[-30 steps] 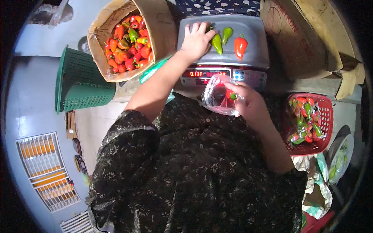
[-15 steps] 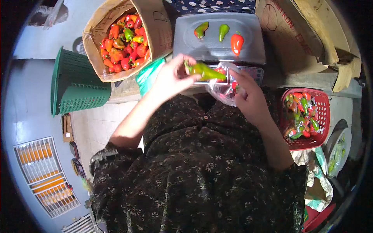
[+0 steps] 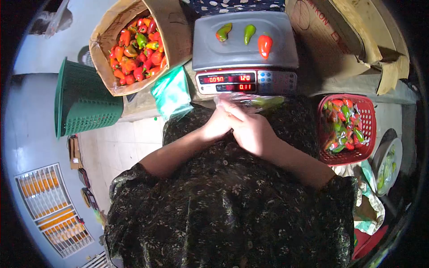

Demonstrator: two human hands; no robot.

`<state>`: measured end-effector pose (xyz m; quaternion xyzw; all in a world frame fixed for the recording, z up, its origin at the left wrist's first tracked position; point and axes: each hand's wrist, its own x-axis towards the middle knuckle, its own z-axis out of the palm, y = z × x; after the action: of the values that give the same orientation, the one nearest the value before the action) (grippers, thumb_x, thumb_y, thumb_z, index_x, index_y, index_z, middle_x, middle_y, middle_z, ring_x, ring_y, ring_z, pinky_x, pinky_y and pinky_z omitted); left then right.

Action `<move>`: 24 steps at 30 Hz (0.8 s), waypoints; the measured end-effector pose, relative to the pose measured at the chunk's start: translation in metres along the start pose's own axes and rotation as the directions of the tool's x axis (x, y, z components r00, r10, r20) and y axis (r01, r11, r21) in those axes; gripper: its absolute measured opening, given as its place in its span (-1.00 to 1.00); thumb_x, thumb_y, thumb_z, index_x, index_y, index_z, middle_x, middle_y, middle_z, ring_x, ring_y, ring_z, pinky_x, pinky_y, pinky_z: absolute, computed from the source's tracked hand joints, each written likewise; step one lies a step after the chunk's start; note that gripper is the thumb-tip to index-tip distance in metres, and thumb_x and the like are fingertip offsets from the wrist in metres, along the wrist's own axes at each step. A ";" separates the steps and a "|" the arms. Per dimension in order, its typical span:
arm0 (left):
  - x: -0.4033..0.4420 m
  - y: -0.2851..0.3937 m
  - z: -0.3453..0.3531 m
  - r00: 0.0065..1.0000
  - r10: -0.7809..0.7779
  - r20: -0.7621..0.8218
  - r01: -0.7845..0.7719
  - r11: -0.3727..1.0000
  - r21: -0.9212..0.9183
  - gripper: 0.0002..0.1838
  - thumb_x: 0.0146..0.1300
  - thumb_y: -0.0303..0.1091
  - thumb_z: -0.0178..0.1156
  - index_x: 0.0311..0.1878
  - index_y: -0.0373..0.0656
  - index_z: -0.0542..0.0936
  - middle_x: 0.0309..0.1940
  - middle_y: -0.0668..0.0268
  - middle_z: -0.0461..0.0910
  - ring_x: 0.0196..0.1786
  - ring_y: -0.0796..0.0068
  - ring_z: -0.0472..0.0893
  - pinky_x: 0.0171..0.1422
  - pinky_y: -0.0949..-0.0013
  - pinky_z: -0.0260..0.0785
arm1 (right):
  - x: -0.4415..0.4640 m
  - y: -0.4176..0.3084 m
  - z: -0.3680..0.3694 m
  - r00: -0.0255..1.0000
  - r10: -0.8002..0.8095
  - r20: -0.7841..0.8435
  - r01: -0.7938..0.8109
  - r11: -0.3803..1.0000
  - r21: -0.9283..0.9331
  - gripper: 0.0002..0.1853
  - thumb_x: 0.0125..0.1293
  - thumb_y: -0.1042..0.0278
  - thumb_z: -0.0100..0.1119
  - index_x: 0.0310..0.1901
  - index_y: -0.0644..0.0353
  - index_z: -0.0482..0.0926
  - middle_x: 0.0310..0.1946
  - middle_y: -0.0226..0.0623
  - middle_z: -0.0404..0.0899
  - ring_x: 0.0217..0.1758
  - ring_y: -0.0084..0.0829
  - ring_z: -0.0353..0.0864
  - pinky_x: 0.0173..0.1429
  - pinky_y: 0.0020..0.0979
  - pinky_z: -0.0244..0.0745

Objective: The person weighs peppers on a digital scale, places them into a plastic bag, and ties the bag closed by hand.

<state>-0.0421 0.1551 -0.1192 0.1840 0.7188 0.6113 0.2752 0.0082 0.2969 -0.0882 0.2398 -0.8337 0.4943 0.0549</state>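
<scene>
Both hands are together in front of the scale (image 3: 203, 49), fingers closed at one end of a clear plastic bag (image 3: 243, 99). My left hand (image 3: 216, 124) is partly covered by my right hand (image 3: 254, 133), which presses against it from the right. Stretched out to the right beyond the fingers, the bag holds a green pepper (image 3: 270, 102); its other contents are hard to make out. On the scale's grey plate lie a red-green pepper (image 3: 224, 32), a green pepper (image 3: 249, 34) and a red pepper (image 3: 265, 46). Red digits glow on the scale's display (image 3: 228, 82).
A cardboard box (image 3: 178, 40) of mostly red peppers stands at the left, with green plastic bags (image 3: 172, 91) beside it. A green basket (image 3: 89, 100) is farther left. To the right are a red basket (image 3: 370, 120) of bagged peppers and large cardboard (image 3: 313, 40).
The green pepper has gone from my left hand into the bag. Both hands have come together lower down, uncovering the scale's display. The view has shifted slightly.
</scene>
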 end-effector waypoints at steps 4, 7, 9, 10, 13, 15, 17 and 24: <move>0.004 0.010 0.011 0.996 0.020 -0.089 -0.041 0.970 -0.239 -0.81 0.23 -0.42 0.05 -0.12 -0.27 0.48 -0.16 0.25 0.52 -0.13 0.54 0.49 -0.08 0.39 0.40 | -0.003 0.001 -0.002 0.990 0.074 0.119 -0.068 0.996 -0.053 -0.41 -0.07 0.60 0.09 0.13 0.24 0.39 0.20 -0.08 0.31 -0.20 -0.14 0.59 -0.09 -0.27 0.54; 0.017 0.002 0.007 0.968 0.241 -0.071 -0.212 0.934 0.287 -0.73 0.22 -0.29 0.09 -0.09 -0.26 0.49 -0.11 0.20 0.52 -0.04 0.36 0.51 0.03 0.32 0.38 | -0.002 0.008 0.001 1.000 0.017 -0.011 -0.016 0.999 0.047 -0.42 -0.07 0.60 0.09 0.12 0.27 0.39 0.20 -0.04 0.30 -0.21 -0.11 0.59 -0.10 -0.26 0.54; 0.028 -0.005 -0.006 0.887 0.460 0.029 -0.388 0.711 0.587 -0.69 0.17 -0.23 0.09 -0.09 -0.23 0.51 -0.15 0.16 0.53 -0.04 0.22 0.51 0.04 0.23 0.38 | 0.000 0.003 -0.009 0.985 0.124 0.119 -0.130 0.990 0.047 -0.45 -0.02 0.57 0.05 0.12 0.29 0.38 0.19 -0.03 0.32 -0.12 -0.08 0.57 -0.01 -0.25 0.51; 0.032 -0.009 -0.011 0.830 0.547 0.107 -0.452 0.548 0.703 -0.67 0.15 -0.20 0.10 -0.09 -0.21 0.51 -0.16 0.14 0.53 -0.05 0.15 0.51 0.04 0.19 0.37 | 0.001 0.001 -0.014 0.968 0.175 0.183 -0.185 0.982 0.039 -0.47 0.00 0.56 0.03 0.12 0.31 0.38 0.19 -0.02 0.32 -0.07 -0.06 0.56 0.03 -0.25 0.50; 0.034 -0.004 -0.007 0.984 0.126 0.124 -0.176 0.622 0.763 -0.70 0.09 -0.21 0.10 -0.18 -0.20 0.55 -0.28 0.04 0.55 -0.17 0.05 0.54 -0.03 0.08 0.36 | 0.001 0.024 -0.015 0.998 0.061 -0.014 -0.061 0.998 -0.004 -0.45 -0.02 0.58 -0.01 0.13 0.35 0.36 0.18 0.05 0.31 0.09 -0.05 0.46 0.19 -0.24 0.38; 0.037 0.000 -0.009 0.973 0.125 0.195 -0.231 0.532 0.814 -0.77 0.08 -0.32 0.14 -0.26 -0.27 0.56 -0.26 -0.04 0.56 -0.13 0.02 0.55 -0.06 0.10 0.39 | 0.000 0.026 -0.024 0.978 0.210 -0.008 -0.206 0.966 0.157 -0.44 -0.03 0.59 -0.04 0.13 0.37 0.37 0.17 0.09 0.32 0.16 -0.03 0.40 0.28 -0.24 0.27; 0.039 0.044 -0.018 0.950 -0.082 0.302 -0.209 0.553 0.807 -0.75 0.14 -0.26 0.16 -0.24 -0.27 0.56 -0.28 -0.01 0.56 -0.16 0.06 0.56 -0.06 0.15 0.41 | 0.000 0.035 -0.031 0.974 0.216 -0.069 -0.203 0.967 0.154 -0.45 -0.02 0.61 -0.08 0.13 0.37 0.38 0.13 0.07 0.37 0.05 -0.14 0.51 0.15 -0.29 0.43; 0.104 0.107 -0.075 0.945 0.129 0.300 -0.259 0.856 0.447 -0.72 0.31 -0.21 0.07 -0.07 -0.19 0.55 -0.19 0.34 0.58 -0.14 0.62 0.51 -0.06 0.50 0.38 | 0.001 0.025 -0.077 0.838 0.544 0.052 -0.495 0.716 0.492 -0.47 0.01 0.63 -0.05 0.11 0.23 0.45 0.08 -0.15 0.46 -0.25 -0.46 0.56 -0.30 -0.52 0.56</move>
<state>-0.1774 0.1788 -0.0247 0.3969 0.7830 0.4091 0.2492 -0.0152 0.3719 -0.0693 -0.0223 -0.7119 0.6935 -0.1082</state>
